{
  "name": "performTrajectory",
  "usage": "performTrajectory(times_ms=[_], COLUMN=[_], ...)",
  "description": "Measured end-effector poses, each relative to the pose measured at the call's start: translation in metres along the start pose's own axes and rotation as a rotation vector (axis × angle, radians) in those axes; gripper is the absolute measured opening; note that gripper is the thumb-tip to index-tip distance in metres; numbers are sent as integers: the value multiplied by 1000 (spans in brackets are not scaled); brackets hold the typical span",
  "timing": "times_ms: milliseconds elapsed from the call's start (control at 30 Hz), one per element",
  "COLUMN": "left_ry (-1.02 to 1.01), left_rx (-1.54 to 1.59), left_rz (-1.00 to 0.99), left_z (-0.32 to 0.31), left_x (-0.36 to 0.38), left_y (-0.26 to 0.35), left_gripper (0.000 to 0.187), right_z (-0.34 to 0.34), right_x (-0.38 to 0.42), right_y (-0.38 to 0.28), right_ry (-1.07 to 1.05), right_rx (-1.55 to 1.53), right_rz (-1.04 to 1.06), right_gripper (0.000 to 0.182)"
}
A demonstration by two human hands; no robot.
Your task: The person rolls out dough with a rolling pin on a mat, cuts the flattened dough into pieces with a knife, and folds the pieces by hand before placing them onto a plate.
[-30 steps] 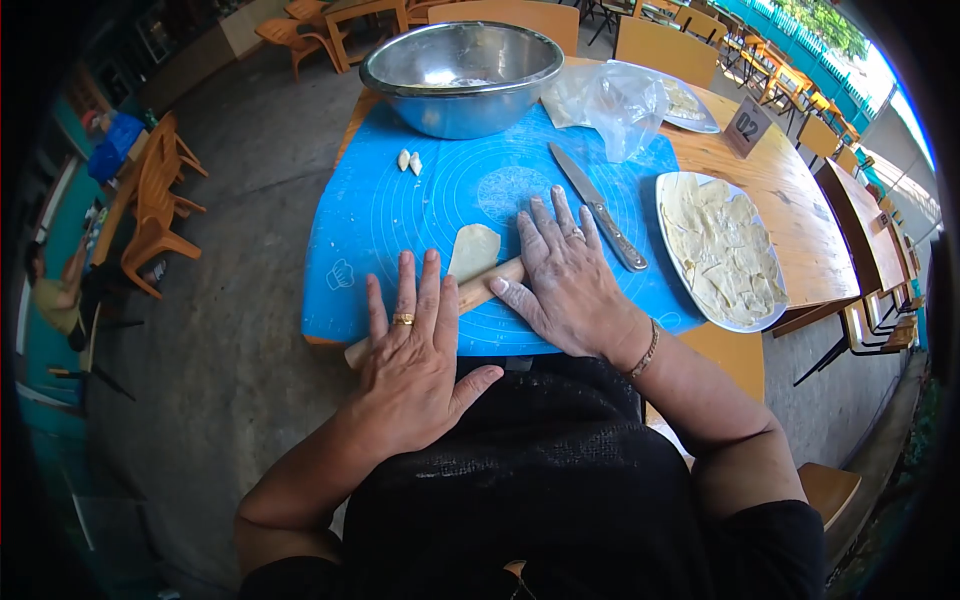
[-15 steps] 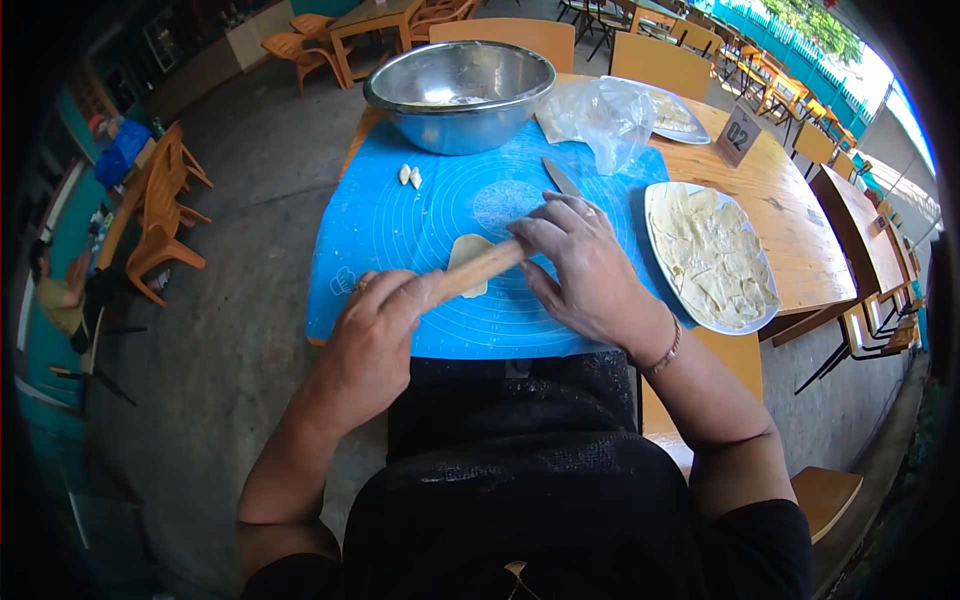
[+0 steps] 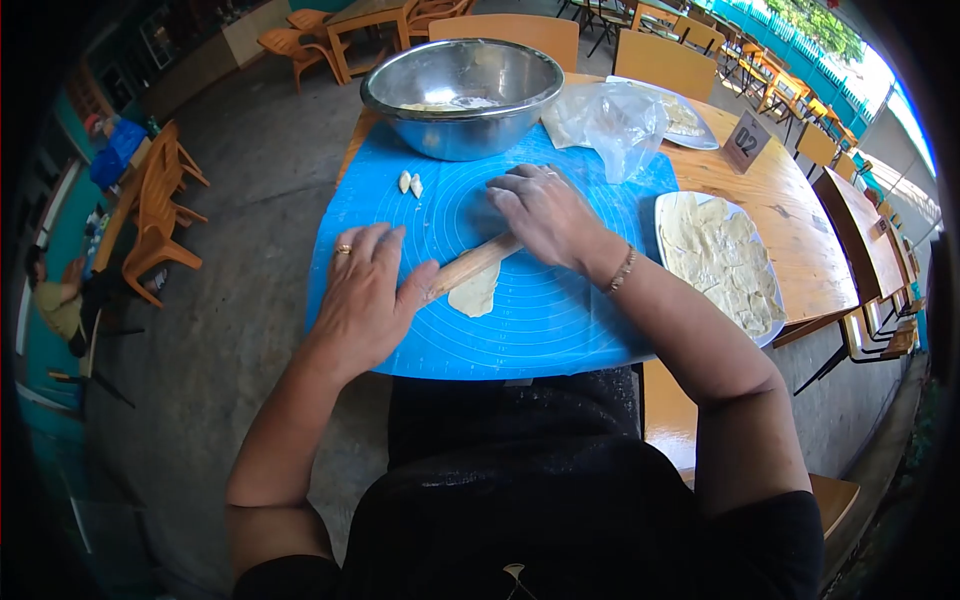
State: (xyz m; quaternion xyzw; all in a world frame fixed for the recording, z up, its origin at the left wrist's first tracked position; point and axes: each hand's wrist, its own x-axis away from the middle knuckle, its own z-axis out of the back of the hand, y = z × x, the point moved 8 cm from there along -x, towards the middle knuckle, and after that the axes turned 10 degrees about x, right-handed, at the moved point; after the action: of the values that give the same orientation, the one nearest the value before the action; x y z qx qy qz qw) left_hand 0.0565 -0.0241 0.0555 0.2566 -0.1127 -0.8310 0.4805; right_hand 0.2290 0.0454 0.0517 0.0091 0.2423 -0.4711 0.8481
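A wooden rolling pin (image 3: 470, 266) lies slanted across a thin piece of dough (image 3: 475, 292) on the blue mat (image 3: 560, 330). At its left end is my left hand (image 3: 365, 290), fingers spread and palm down on the pin. My right hand (image 3: 548, 215) rests over the right end, its fingers stretched forward and hiding that end. Two small dough pieces (image 3: 411, 184) sit near the mat's upper left. To the right stands a plate (image 3: 779, 322) covered with flat dough sheets (image 3: 715, 255).
A metal bowl (image 3: 465, 130) stands at the mat's far edge, beside a clear plastic bag (image 3: 630, 125). Behind the bag is another plate (image 3: 708, 140), with a number sign (image 3: 745, 142) to its right. A person (image 3: 62, 300) sits at far left.
The rolling pin and both hands have moved forward over the dough, showing more of its near part. My left hand's fingers have spread from their grip. The knife is now hidden from view.
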Motion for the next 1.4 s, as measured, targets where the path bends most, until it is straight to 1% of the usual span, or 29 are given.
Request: performTrajectory(times_ms=[67,100,167,200,267,300,367,400,500,567,600,667,700,800,867,900,1000,1067,1100,1167,1200,1267,1300,1333,1367,1400], left_ry=[-125,-129,-320,-331,-299,-308,-256,-258,-291,-271,-273,-235,-233,-244,-203,-201,-201,-214,-212,-224,-218,-196,-117,-112,-54,2], left_rx=[-176,-175,-232,-229,-170,-169,-15,-14,-13,-51,-50,-152,-156,-233,-216,-220,-228,-227,-232,-201,-205,-108,-117,-118,-43,32], left_rz=[241,241,352,352,339,338,245,240,206,139,143,90,85,78,21,24,-14,-35,-37,8,11,14,-31,-29,-79,-132], left_z=[-11,-14,-35,-37,-34,-36,-36,-36,-38,-39,-40,-38,-38,-40,-39,-39,-40,-41,-41,-42,-42,-43,-37,-39,-36,-31], left_x=[-7,-9,-4,-3,0,1,2,3,8,12,15,17,18,25,28,31,40,46,47,52,54,61,63,66,68,70], left_y=[-20,-19,-28,-28,-28,-29,-22,-21,-18,-12,-11,-4,-1,5,13,15,27,34,37,41,42,44,48,45,46,48], left_gripper=[74,74,84,84,89,89,103,103,103,102,102,104,104,101,107,107,105,94,94,74,74,66,56,56,51,47], right_z=[-15,-23,-39,-40,-40,-42,-40,-38,-34,-27,-28,-21,-18,-12,-12,-11,-7,-1,2,8,11,17,18,20,21,22], right_x=[-7,-8,-2,-1,1,3,7,10,21,29,33,40,42,49,56,60,74,83,87,95,100,109,115,120,124,127], right_y=[-5,-9,-7,-7,-7,-5,-6,-5,-8,-10,-11,-13,-14,-17,-19,-20,-24,-29,-30,-35,-37,-42,-44,-44,-44,-42], right_ry=[-267,-269,-246,-255,-311,-316,-252,-252,-265,-188,-191,-115,-109,-147,-225,-221,-185,-98,-92,-58,-54,-9,-8,6,21,23], right_rx=[100,99,362,357,364,361,391,393,366,358,356,347,347,327,330,327,307,341,341,327,326,316,316,309,304,308], right_rz=[-74,-77,-163,-170,-178,-184,-150,-156,-131,-120,-119,-117,-120,-118,-112,-109,-84,-49,-48,-31,-24,-1,5,15,23,22], right_gripper=[61,61,77,77,85,85,84,84,83,83,83,84,84,85,85,85,83,79,79,74,74,65,65,59,53,53])
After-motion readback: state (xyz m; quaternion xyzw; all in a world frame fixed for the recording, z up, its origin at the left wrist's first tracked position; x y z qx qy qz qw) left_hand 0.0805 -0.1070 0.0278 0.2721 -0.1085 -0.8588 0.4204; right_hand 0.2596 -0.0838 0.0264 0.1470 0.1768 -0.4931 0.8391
